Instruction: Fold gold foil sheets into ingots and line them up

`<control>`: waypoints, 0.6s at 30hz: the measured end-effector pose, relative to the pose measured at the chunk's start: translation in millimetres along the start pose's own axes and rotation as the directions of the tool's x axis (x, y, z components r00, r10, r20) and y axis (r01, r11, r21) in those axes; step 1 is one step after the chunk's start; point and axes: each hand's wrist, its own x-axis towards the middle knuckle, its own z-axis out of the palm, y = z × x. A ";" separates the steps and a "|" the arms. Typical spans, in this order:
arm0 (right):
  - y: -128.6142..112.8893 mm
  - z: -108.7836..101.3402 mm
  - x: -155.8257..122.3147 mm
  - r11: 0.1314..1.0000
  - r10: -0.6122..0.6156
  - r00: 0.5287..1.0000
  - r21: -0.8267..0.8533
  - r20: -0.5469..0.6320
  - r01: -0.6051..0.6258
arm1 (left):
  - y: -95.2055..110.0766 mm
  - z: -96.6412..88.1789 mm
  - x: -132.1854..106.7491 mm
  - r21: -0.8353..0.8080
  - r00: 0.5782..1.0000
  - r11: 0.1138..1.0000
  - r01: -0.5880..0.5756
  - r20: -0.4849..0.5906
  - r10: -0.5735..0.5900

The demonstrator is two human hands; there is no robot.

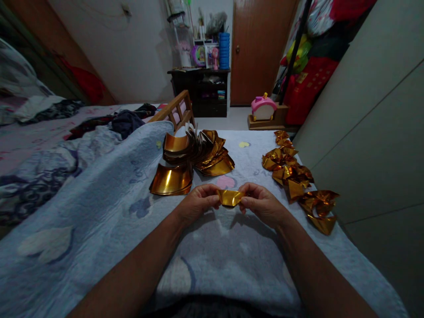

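Observation:
Between my two hands is a folded piece of gold foil paper (231,198), small and boat-shaped, held level above the blanket. My left hand (201,199) pinches its left end, thumb in front. The right end is pinched by my right hand (259,202) in the same way. Just beyond my left hand lies a stack of gold foil sheets (172,179), slightly curled. Behind it, more sheets are fanned out in a loose pile (215,154). Along the right edge runs a row of folded gold foil pieces (291,172), the nearest one (319,210) larger and partly open.
A pale blue patterned blanket (215,265) covers the surface under my hands. At its far left stands a wooden rail (172,110). A pink toy (263,107), a dark cabinet (200,90) and a wooden door (261,53) are farther back. A pale panel (374,132) rises on the right.

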 end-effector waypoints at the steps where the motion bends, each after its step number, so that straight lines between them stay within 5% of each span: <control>1: 0.0 -0.3 0.0 1.000 -0.003 1.000 -0.002 -0.003 0.003 | 0.4 0.5 0.1 -0.013 1.000 1.000 0.000 -0.004 0.000; 18: -2.3 -0.6 -0.6 0.999 -0.019 1.000 -0.044 -0.016 0.018 | 3.6 2.4 -0.3 0.083 1.000 0.997 -0.001 -0.021 0.003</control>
